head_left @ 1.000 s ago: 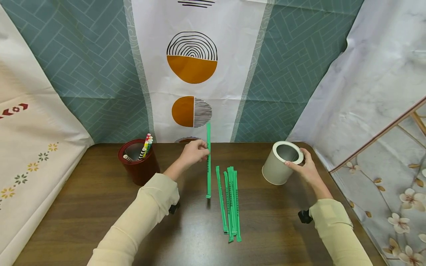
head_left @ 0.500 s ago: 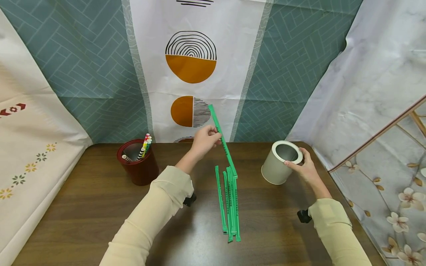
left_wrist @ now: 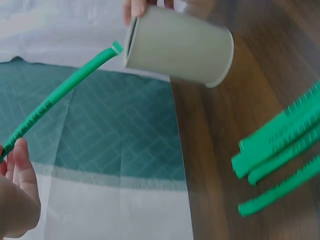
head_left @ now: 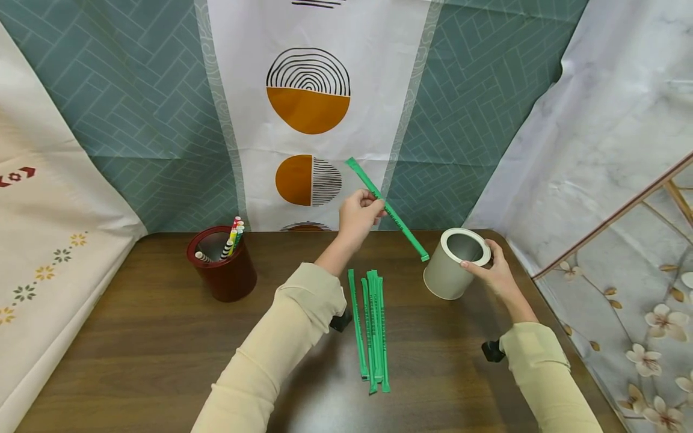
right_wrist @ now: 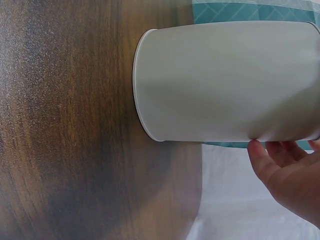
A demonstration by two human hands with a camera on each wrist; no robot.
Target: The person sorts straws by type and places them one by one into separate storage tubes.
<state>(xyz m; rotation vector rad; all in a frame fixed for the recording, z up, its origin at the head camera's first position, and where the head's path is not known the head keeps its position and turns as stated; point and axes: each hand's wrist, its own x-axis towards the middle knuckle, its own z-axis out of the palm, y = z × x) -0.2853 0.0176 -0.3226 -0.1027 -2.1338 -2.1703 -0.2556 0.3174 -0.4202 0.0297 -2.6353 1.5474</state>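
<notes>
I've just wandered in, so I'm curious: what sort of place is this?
Perhaps a makeshift tabletop filming corner: printed cloths line three sides of a wooden table, and a small black device shows beside each cuff.

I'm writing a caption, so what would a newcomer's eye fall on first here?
Probably the green stick that the left hand pinches in the air, slanting down toward the pale canister held by the right hand. Next, likely the matching green sticks lying on the table between that canister and the dark red cup at the left. Behind them, the orange half-circles on the hanging cloth stand out.
</notes>
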